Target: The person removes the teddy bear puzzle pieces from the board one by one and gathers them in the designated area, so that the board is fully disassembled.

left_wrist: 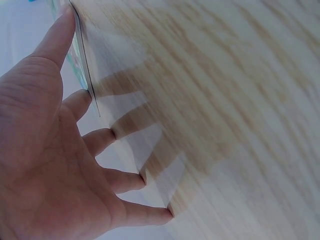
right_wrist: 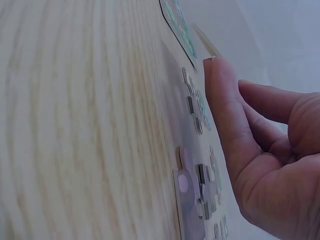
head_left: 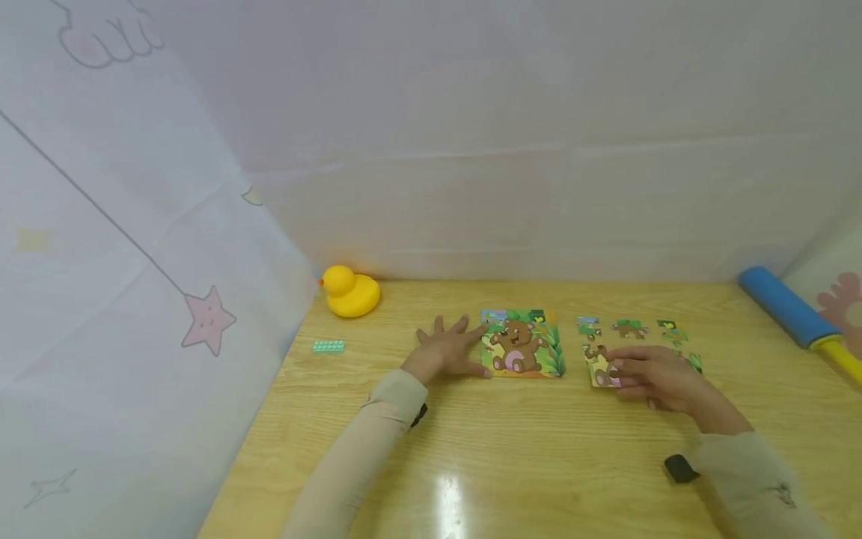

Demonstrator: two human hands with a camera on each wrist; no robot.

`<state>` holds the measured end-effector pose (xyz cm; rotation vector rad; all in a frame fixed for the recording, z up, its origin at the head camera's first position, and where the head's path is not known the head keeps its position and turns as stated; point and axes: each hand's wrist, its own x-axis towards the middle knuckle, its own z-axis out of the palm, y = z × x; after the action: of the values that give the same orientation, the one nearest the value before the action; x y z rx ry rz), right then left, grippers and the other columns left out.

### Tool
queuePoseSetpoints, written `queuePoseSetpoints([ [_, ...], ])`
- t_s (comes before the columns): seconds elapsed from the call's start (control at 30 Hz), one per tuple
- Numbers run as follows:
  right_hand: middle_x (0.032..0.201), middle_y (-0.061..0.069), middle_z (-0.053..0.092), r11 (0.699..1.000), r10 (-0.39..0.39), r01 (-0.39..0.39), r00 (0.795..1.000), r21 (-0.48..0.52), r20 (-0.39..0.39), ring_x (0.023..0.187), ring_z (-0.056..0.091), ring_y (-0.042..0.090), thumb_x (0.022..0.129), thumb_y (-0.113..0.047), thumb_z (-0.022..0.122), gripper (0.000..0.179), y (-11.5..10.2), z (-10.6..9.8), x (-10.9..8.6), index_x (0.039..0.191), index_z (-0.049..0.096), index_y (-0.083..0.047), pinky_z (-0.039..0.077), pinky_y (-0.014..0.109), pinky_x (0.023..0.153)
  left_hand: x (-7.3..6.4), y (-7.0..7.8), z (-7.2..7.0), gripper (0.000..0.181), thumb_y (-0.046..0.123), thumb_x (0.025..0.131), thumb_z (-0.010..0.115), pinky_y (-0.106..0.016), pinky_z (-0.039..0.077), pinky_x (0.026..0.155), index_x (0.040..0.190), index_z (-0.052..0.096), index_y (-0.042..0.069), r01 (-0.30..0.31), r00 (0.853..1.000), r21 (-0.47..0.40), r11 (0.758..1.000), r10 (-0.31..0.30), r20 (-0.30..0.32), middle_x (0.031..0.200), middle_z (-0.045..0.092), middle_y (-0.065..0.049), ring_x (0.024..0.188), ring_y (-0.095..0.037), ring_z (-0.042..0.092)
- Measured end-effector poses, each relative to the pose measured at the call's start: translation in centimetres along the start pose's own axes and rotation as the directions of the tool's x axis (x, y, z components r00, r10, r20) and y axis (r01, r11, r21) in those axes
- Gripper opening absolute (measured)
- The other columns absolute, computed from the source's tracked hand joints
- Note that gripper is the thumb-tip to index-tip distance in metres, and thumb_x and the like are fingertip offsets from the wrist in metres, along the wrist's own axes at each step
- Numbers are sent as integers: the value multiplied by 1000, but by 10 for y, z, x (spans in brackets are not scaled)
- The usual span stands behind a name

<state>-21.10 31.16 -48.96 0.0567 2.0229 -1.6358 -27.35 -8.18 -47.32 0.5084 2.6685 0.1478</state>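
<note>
My left hand [head_left: 447, 350] lies with spread fingers on the table, thumb and index finger at the left edge of the bear picture card [head_left: 518, 364]. In the left wrist view, its other fingertips [left_wrist: 161, 214] press down on the wood. The right hand [head_left: 663, 378] is over the puzzle pieces right of the card, pinching a thin puzzle piece [right_wrist: 206, 40] at its fingertips. Loose puzzle pieces [head_left: 631, 329] lie in a row behind it. A bear-foot piece [head_left: 601, 372] shows by its fingers, and other pieces are partly hidden under the hand.
A yellow rubber duck [head_left: 353, 292] sits at the back left corner, with a small green patterned strip [head_left: 328, 346] in front of it. At the right edge lies a blue tube [head_left: 788, 307] with a yellow handle. White cloth walls [head_left: 471, 217] bound the table [head_left: 539, 457].
</note>
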Motion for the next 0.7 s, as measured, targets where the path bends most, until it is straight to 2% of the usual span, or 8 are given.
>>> queuePoseSetpoints([
  [0.2, 115, 0, 69, 1000, -13, 12, 1000, 17, 12, 98, 74, 15, 106, -24, 55, 58, 4, -2, -2, 150, 38, 10, 61, 34, 87, -2, 1, -2, 95, 74, 85, 63, -83, 11, 112, 161, 15, 44, 0, 1000, -15, 1000, 0, 2, 173, 7, -2, 153, -56, 2],
  [0.53, 117, 4, 69, 1000, -10, 10, 998, 13, 58, 97, 74, 16, 106, -18, 53, 55, 7, 0, -2, 149, 37, 12, 62, 35, 87, 2, 0, 0, 97, 76, 82, 63, -83, 11, 111, 161, 14, 46, 16, 1000, -2, 1000, -16, 2, 173, 6, -1, 154, -55, 2],
  [0.7, 115, 3, 70, 1000, 8, -8, 999, 13, 41, 98, 74, 16, 105, -17, 56, 54, 7, 2, -2, 148, 41, 12, 62, 36, 87, 3, -1, 1, 97, 76, 82, 63, -84, 12, 111, 160, 14, 48, 16, 1000, -6, 1000, -16, 3, 173, 6, -1, 154, -55, 2],
])
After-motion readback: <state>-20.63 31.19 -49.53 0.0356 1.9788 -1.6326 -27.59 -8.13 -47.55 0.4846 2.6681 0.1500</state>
